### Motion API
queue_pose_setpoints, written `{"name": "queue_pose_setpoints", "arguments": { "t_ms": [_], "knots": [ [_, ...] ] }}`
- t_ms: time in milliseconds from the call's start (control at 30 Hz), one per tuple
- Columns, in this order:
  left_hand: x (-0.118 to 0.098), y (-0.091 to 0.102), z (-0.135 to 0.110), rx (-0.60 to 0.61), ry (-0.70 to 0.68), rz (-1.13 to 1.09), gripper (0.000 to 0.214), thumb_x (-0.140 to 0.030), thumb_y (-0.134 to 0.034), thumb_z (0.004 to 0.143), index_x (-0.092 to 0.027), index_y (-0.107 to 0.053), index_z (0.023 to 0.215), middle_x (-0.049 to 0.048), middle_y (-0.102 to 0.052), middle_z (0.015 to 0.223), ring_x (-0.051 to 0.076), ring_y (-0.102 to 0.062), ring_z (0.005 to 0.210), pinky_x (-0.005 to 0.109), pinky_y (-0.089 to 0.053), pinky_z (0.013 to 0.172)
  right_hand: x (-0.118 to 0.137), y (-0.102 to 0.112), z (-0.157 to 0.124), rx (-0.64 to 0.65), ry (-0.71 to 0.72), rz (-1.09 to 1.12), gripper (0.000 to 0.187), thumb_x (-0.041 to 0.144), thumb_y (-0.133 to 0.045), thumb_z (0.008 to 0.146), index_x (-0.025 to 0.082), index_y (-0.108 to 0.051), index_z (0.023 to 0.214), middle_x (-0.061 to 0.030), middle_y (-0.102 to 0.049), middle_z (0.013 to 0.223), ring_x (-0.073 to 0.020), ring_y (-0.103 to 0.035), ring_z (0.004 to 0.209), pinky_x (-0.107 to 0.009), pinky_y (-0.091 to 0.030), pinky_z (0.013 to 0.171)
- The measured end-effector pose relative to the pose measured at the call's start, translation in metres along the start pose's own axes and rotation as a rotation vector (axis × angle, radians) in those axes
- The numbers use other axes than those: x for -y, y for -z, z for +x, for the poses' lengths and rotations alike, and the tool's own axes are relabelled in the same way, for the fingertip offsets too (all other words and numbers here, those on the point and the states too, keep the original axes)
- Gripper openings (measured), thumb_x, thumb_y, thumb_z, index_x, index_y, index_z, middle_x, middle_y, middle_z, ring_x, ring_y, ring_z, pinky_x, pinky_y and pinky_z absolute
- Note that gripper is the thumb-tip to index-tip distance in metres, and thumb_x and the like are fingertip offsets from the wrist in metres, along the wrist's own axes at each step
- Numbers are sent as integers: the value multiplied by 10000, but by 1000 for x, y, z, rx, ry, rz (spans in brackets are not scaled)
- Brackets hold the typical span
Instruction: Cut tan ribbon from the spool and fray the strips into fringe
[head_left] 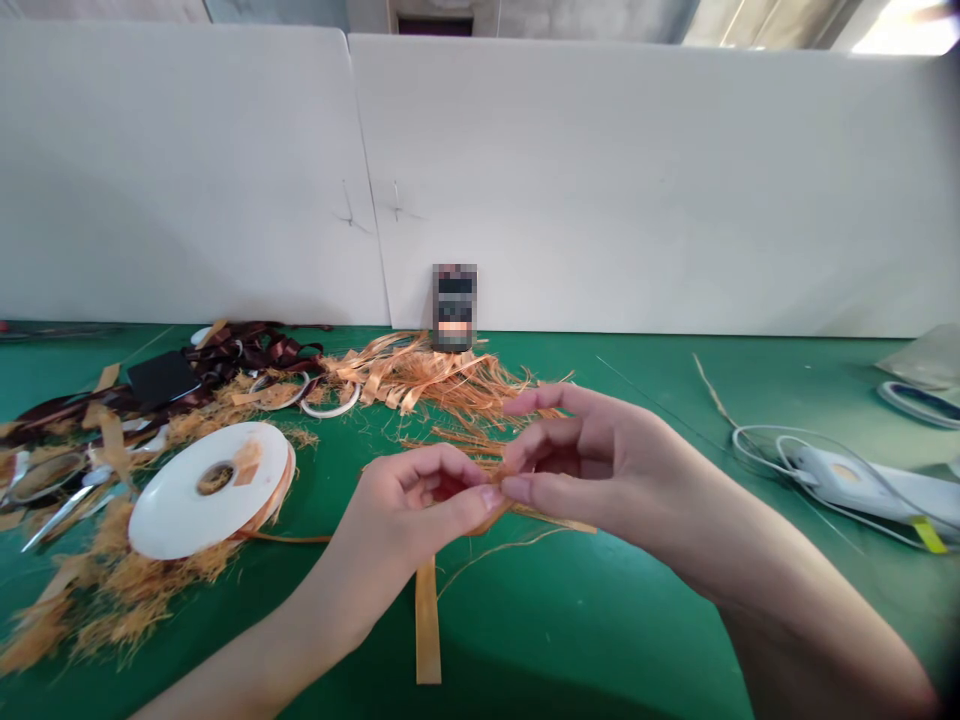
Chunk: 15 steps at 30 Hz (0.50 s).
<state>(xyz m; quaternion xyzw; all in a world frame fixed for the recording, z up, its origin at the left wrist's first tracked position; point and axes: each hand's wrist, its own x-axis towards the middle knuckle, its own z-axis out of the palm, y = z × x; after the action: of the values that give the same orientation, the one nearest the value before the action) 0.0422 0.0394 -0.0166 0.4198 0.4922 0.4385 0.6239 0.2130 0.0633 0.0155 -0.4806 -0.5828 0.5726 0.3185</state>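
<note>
Both my hands meet over the green table (600, 620), pinching a strip of orange ribbon (427, 625). My left hand (416, 500) curls its fingers round the ribbon, whose free end hangs down onto the table. My right hand (581, 465) pinches the same ribbon with thumb and forefinger, and frayed orange threads (555, 520) trail out beneath it. The fingertips of both hands touch each other.
A white spool of orange ribbon (210, 490) lies left of my hands. Heaps of frayed orange threads (427, 380) and dark brown ribbon (247, 350) cover the left and middle. Scissors (52, 515) lie far left. A white glue gun with cable (862, 480) rests at right. White panels (600, 180) stand behind.
</note>
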Motion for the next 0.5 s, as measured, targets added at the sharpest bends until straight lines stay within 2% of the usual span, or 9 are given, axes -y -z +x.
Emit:
{"name": "queue_pose_setpoints", "arguments": {
  "t_ms": [133,267,400,500],
  "knots": [
    [0,-1,0,-23,-41,56,114,-202,-720,675,-183,-633,604,-28,-604,645,101,-549,665,201,-452,642,-1,-4,1,-55,0,-16,322,157,-689,674,252,-544,946,39,-709,715,-140,-672,674,-245,-522,587],
    [1,-2,0,-38,-51,77,128,-200,-706,682,-186,-619,589,-29,-599,637,103,-547,652,209,-455,644,1,-4,2,-149,17,-34,326,184,-694,644,243,-530,920,31,-711,694,-162,-676,652,-269,-519,566],
    [3,0,1,-53,-59,84,136,-216,-719,691,-186,-618,605,-34,-590,644,93,-540,641,192,-453,626,1,0,2,-307,116,-45,340,257,-722,674,227,-510,939,8,-724,735,-187,-708,775,-290,-542,693],
    [4,4,3,-40,-64,71,136,-239,-728,709,-186,-632,629,-37,-588,653,84,-534,638,173,-451,609,1,2,1,-287,124,-22,379,314,-729,699,220,-508,992,-7,-734,779,-187,-708,804,-287,-546,712]
  ]
}}
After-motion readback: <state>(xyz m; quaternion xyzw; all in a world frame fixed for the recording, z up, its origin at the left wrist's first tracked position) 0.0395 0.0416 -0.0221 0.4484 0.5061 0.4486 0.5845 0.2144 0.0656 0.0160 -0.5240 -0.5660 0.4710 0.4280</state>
